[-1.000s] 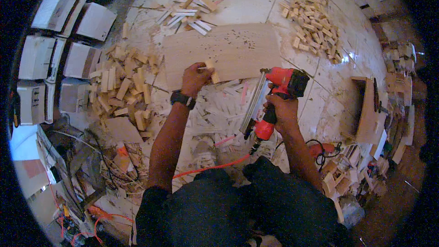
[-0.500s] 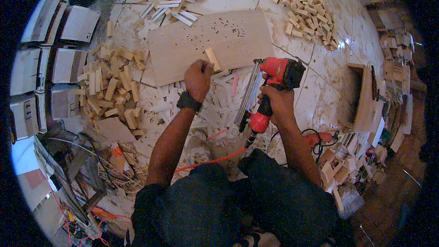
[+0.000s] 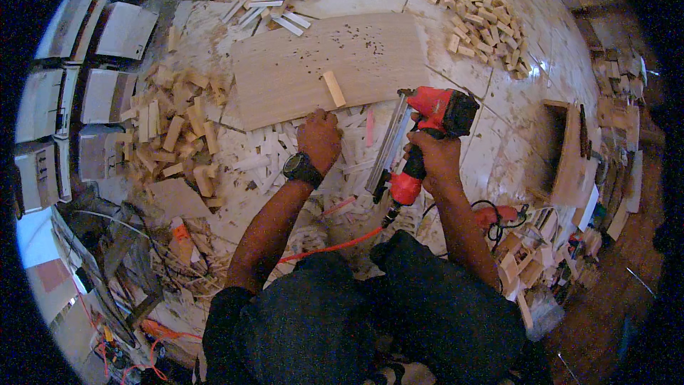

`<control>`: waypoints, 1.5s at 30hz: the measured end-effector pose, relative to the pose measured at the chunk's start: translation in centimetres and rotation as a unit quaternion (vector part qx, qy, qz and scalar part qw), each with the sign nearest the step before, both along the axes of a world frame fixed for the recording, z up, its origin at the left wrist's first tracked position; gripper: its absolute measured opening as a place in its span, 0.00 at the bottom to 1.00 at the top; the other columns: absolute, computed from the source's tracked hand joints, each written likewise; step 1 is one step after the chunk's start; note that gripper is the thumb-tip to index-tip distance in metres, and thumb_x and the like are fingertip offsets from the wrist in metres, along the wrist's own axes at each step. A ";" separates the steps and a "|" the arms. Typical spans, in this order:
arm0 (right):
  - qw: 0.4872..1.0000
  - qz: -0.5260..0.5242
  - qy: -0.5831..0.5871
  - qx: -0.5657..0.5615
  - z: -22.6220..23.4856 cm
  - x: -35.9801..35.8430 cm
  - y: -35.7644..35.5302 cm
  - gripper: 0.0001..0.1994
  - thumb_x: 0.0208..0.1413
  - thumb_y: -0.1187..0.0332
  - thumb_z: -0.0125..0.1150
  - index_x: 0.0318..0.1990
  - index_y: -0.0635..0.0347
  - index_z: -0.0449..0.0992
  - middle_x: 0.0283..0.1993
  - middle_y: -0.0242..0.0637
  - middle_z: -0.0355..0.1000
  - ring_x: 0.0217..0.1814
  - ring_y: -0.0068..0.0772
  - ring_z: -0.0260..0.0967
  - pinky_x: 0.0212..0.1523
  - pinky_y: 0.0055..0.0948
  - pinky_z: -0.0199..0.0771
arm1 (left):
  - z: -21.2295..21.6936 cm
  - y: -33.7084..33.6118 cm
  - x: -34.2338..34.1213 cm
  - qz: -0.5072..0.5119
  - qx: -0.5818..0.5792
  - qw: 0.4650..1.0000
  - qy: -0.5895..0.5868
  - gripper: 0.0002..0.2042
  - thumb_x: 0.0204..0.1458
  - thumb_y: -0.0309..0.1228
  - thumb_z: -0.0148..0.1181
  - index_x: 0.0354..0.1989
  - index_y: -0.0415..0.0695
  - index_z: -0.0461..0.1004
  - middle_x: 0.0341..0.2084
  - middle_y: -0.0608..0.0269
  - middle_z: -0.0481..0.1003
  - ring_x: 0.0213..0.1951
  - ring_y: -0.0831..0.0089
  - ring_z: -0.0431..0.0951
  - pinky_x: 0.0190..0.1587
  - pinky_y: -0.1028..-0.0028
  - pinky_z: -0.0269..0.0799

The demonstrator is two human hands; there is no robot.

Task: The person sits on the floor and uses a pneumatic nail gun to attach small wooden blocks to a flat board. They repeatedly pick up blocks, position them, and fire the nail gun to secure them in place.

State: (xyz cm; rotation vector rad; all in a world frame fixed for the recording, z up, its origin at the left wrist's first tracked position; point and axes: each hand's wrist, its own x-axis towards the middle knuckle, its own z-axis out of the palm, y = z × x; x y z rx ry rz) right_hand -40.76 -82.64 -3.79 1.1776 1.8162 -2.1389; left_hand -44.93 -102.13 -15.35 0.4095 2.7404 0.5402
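Observation:
My right hand (image 3: 436, 153) is wrapped round the handle of a red and black nail gun (image 3: 436, 110). Its silver magazine slants down toward me, and an orange air hose (image 3: 335, 244) runs from its base. My left hand (image 3: 319, 141), with a dark watch at the wrist, is over a heap of thin white strips (image 3: 267, 153), just off the near edge of a flat wooden board (image 3: 271, 78). Its fingers are curled downward, and what they may hold is hidden. One small wooden block (image 3: 333, 89) lies on the board near that edge, apart from both hands. Dark specks dot the board's far part.
Loose wooden blocks are heaped at left (image 3: 174, 132) and far right (image 3: 488, 21). Strips and blocks (image 3: 271, 1) lie beyond the board. White-faced boxes (image 3: 107, 96) line the left side. An open wooden box (image 3: 559, 150) and a red corded tool (image 3: 495, 215) are at right on the tiles.
My left hand has drawn back from the small block toward me, down to the white strips, leaving the block on the board. The nail gun has barely moved.

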 end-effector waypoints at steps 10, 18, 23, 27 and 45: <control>1.000 0.002 -0.018 0.012 0.2 0.0 0.0 0.17 0.42 0.80 0.58 0.44 0.65 0.71 0.24 0.35 0.69 0.19 0.26 0.67 0.21 0.27 0.72 | 1.5 -0.7 0.0 -0.048 0.061 0.996 -0.054 0.08 0.44 0.30 0.58 0.33 0.45 0.72 0.29 0.53 0.74 0.35 0.56 0.75 0.38 0.56 0.67; 1.000 0.000 0.011 -0.007 0.0 0.0 0.1 0.13 0.45 0.77 0.59 0.40 0.61 0.70 0.21 0.34 0.68 0.16 0.28 0.66 0.16 0.29 0.71 | 1.6 -1.5 -0.4 0.006 0.236 0.972 0.006 0.10 0.46 0.30 0.59 0.36 0.41 0.73 0.23 0.50 0.74 0.29 0.49 0.74 0.35 0.58 0.69; 1.000 0.010 0.003 0.000 -0.1 -0.1 0.1 0.13 0.44 0.77 0.60 0.41 0.61 0.70 0.22 0.34 0.68 0.16 0.28 0.66 0.17 0.29 0.71 | 2.2 -2.2 -0.3 -0.049 0.246 0.964 -0.086 0.10 0.48 0.34 0.59 0.34 0.40 0.73 0.25 0.47 0.75 0.26 0.48 0.74 0.30 0.57 0.69; 1.000 0.018 0.018 0.013 -0.1 -0.2 0.0 0.13 0.44 0.77 0.60 0.40 0.61 0.71 0.23 0.35 0.69 0.17 0.28 0.67 0.17 0.30 0.72 | 2.3 -2.3 0.2 -0.042 0.199 0.977 -0.068 0.12 0.49 0.36 0.58 0.33 0.39 0.70 0.24 0.47 0.74 0.27 0.46 0.74 0.30 0.57 0.69; 0.999 0.005 -0.028 0.022 -0.2 -0.5 -0.5 0.17 0.43 0.80 0.58 0.44 0.64 0.72 0.25 0.33 0.69 0.20 0.25 0.67 0.21 0.25 0.71 | -1.0 -2.3 -5.4 0.180 0.426 0.842 -0.279 0.11 0.48 0.29 0.59 0.33 0.34 0.65 0.31 0.48 0.76 0.30 0.61 0.79 0.34 0.68 0.75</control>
